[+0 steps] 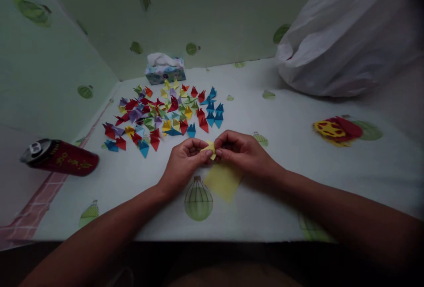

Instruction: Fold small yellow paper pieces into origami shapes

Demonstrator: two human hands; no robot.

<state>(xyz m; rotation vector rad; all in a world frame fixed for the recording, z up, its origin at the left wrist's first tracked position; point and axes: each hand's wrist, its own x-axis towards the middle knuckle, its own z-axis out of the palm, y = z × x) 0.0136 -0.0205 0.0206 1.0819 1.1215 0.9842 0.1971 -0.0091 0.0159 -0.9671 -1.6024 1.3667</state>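
Observation:
Between my two hands is a small folded piece of yellow paper (211, 147), held just above the table. My left hand (187, 159) pinches its left side between thumb and fingers. On its right side the thumb and fingertips of my right hand (247, 152) close on it; the fingers partly cover the folds. A flat yellow paper square (225, 182) lies on the table below the hands, its upper part hidden by them. Beyond my left hand spreads a crowd of folded paper cranes (155, 139) in red, blue, yellow, green and purple.
A dark red drink can (66, 158) stands at the left. Behind the cranes is a tissue box (165, 74) against the wall. A large white plastic bag (331, 53) fills the back right. Nearer on the right lies a red and yellow object (338, 130).

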